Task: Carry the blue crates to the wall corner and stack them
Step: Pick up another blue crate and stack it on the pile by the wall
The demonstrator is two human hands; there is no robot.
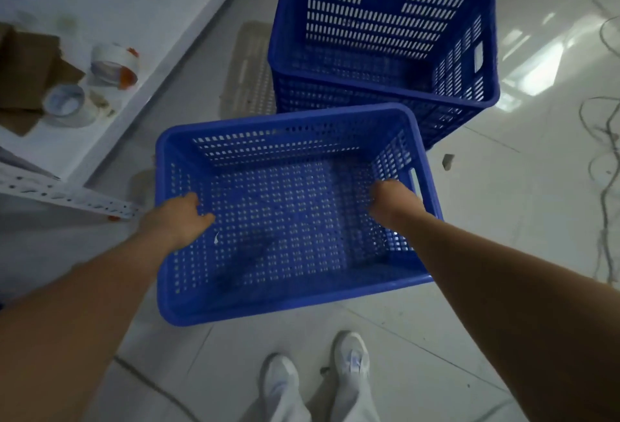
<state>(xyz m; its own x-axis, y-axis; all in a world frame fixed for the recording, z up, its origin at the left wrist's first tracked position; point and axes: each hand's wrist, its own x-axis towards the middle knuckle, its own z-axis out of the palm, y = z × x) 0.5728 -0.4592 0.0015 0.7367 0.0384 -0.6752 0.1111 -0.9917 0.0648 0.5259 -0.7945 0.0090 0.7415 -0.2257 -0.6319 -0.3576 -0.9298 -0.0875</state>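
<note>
A blue perforated crate (288,300) hangs above the tiled floor in front of my feet. My left hand (177,216) grips its left rim, thumb inside the crate. On the opposite side, my right hand (389,201) holds the right wall near the handle slot, fingers curled and partly hidden. Beyond it a second blue crate (382,96) stands on the floor; its ribbed side suggests one crate nested on another, but I cannot tell.
A white shelf (134,12) runs along the left with tape rolls (114,64) and cardboard pieces (30,69). A perforated metal bar (67,198) juts out at the left. Loose cables (604,139) lie on the floor at the right. My white shoes (315,374) are below.
</note>
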